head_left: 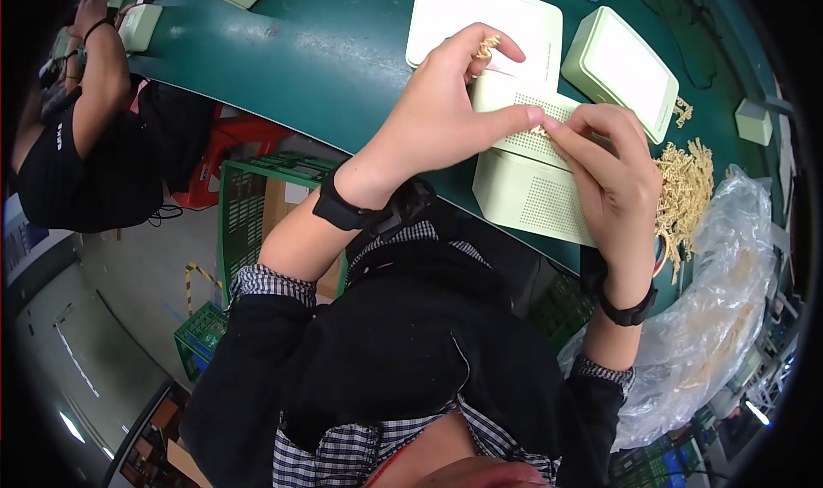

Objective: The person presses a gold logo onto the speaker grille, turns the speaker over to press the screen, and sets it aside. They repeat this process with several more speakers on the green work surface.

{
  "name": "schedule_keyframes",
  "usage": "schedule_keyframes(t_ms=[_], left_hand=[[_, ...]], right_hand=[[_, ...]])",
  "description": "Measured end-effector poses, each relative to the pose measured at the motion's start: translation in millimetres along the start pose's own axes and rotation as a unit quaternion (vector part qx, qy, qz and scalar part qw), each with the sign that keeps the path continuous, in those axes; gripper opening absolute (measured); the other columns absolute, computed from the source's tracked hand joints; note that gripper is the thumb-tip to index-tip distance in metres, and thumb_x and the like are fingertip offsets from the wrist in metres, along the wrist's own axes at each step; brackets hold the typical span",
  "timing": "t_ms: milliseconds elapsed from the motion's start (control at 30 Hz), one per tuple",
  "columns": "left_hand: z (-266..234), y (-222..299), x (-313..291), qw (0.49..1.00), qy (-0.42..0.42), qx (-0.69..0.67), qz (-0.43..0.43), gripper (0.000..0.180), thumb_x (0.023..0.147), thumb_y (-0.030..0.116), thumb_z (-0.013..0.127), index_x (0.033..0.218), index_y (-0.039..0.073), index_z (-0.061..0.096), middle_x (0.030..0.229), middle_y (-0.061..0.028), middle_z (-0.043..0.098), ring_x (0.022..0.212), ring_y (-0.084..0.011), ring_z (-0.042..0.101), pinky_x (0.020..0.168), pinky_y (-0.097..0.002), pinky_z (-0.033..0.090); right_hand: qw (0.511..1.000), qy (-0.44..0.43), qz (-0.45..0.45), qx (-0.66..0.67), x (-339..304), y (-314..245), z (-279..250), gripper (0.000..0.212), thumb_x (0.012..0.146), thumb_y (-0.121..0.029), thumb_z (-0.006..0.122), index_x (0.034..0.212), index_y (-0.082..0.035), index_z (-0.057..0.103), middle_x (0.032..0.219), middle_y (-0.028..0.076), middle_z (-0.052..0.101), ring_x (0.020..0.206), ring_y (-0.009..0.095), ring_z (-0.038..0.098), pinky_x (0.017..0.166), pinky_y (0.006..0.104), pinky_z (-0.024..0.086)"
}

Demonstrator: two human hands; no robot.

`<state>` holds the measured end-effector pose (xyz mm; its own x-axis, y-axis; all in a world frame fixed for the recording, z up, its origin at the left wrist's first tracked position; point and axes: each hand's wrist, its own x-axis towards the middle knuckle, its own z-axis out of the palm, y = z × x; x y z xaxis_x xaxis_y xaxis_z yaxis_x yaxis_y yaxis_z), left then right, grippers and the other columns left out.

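A pale green casing (523, 188) with a perforated top stands on the dark green table (326, 51), right in front of me. My left hand (446, 102) clutches several small beige clips (489, 45) under the thumb, and its forefinger presses on the casing's upper edge. Opposite it, my right hand (610, 171) rests over the casing's right end. Its fingertips pinch one small beige clip (542, 130) against the perforated face, touching the left forefinger. A heap of the same beige clips (686, 188) lies just right of my right hand.
Behind the casing lie a white flat lid (480, 16) and a second pale green casing (621, 68). A clear plastic bag (729, 299) hangs at the table's right end. Green crates (257, 196) stand under the table. Another person (77, 119) works at the far left.
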<state>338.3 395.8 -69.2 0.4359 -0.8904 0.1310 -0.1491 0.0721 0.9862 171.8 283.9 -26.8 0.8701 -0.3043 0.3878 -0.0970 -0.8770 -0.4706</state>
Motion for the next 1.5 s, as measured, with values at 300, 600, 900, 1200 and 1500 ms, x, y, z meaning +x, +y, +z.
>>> schedule_keyframes(t_ms=[300,600,900,1200,1500], left_hand=[[2.5,-2.9,4.1,0.999,-0.020,0.003,-0.027,0.042,0.079,0.009,0.079,0.107,0.007,0.048,0.094,0.0010,0.053,0.085,-0.0050,0.052,0.074,-0.0206,0.044],[5.0,5.8,12.8,0.993,-0.070,0.084,-0.041,0.045,0.075,0.015,0.083,0.099,0.008,0.047,0.088,0.0008,0.052,0.084,-0.0071,0.052,0.073,-0.0228,0.044],[5.4,2.4,14.2,0.994,-0.074,0.060,-0.059,0.051,0.069,0.024,0.087,0.093,0.008,0.044,0.087,-0.0037,0.054,0.085,-0.0110,0.053,0.074,-0.0256,0.045],[6.2,-7.4,7.1,0.987,-0.008,0.161,0.002,0.051,0.079,0.025,0.080,0.113,0.002,0.050,0.086,-0.0016,0.053,0.086,-0.0082,0.052,0.076,-0.0229,0.044],[-24.8,40.2,-15.4,0.985,0.002,-0.171,0.012,0.025,0.100,0.015,0.053,0.117,-0.002,0.056,0.096,-0.0012,0.059,0.097,-0.0052,0.053,0.077,-0.0230,0.043]], right_hand=[[0.975,0.017,0.174,0.133,-4.5,14.8,-12.6,0.031,0.082,-0.014,0.073,0.110,-0.002,0.066,0.096,0.006,0.065,0.090,0.016,0.062,0.078,0.0276,0.049],[0.883,-0.125,0.329,0.311,1.3,32.5,-14.8,0.023,0.088,-0.018,0.070,0.102,-0.002,0.061,0.094,0.003,0.064,0.090,0.009,0.058,0.082,0.0238,0.045],[0.884,-0.135,0.324,0.309,1.1,26.5,-10.9,0.025,0.083,-0.018,0.074,0.095,-0.004,0.058,0.089,0.004,0.062,0.083,0.009,0.056,0.076,0.0239,0.046],[0.892,-0.145,0.303,0.303,11.2,35.3,-12.6,0.026,0.083,-0.022,0.075,0.092,-0.004,0.058,0.089,0.004,0.062,0.083,0.009,0.057,0.075,0.0237,0.046],[0.947,-0.133,0.276,0.093,3.4,19.5,-15.8,0.031,0.090,-0.029,0.068,0.101,-0.002,0.060,0.101,0.012,0.064,0.093,0.017,0.060,0.083,0.0306,0.047]])
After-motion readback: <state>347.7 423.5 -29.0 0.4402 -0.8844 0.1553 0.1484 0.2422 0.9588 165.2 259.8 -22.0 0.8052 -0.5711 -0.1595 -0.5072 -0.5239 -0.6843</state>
